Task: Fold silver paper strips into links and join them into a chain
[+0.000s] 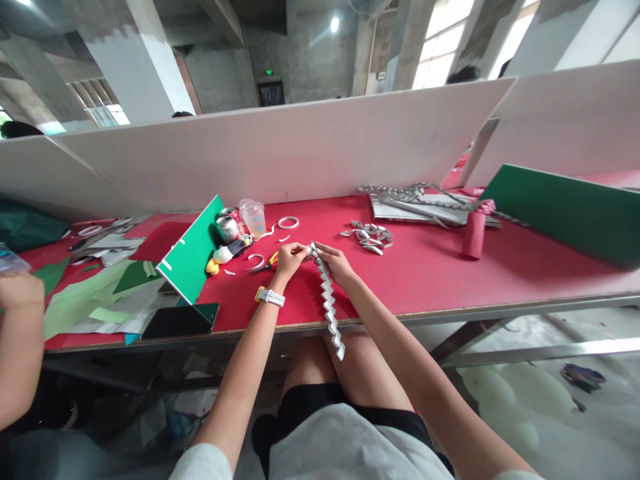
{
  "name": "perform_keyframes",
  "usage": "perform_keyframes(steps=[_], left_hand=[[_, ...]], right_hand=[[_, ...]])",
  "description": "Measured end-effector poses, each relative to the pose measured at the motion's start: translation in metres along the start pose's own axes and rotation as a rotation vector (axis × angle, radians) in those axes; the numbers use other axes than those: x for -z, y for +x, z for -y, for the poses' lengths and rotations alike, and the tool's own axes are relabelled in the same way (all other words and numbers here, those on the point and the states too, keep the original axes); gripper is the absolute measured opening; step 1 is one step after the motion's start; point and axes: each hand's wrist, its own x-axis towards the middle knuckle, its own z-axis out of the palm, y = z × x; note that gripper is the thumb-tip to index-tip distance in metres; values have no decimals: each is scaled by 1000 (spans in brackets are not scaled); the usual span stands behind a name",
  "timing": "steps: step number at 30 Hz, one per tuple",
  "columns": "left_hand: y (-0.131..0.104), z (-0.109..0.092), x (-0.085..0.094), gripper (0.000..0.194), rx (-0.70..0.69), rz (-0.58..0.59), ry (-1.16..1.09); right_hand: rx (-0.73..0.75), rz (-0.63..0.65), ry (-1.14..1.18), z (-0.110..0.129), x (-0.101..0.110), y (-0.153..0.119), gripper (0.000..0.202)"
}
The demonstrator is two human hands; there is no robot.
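A grey-white zigzag folded paper chain (329, 303) hangs down from my hands past the table's front edge, its lower end above my lap. My left hand (291, 259) pinches the upper end from the left, thumb and fingertips together. On the other side my right hand (336, 263) has its fingers closed on the same end; the fine detail between the fingertips is too small to make out. Yellow-handled scissors (273, 260) lie just left of my left hand. Beyond my right hand is a loose heap of folded paper links (371, 237).
On the red table (415, 280) stand a plastic cup (253, 219), a can (229, 229), a plush toy (231, 253) and tape rolls (288, 223). Green boards (193, 250) rise at both sides. A pink bottle (473, 233) stands right; a phone (180, 321) lies left. Another person's hand (21, 290) is far left.
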Motion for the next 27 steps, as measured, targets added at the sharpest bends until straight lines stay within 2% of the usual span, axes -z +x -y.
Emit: perform_keyframes(steps=[8, 16, 27], left_hand=[[-1, -2, -2, 15, 36, -30, -50], [-5, -11, -4, 22, 48, 30, -93], [-4, -8, -2, 24, 71, 17, -94]], right_hand=[[9, 19, 2, 3, -3, -4, 44], [-2, 17, -17, 5, 0, -5, 59], [33, 26, -80, 0, 2, -1, 63]])
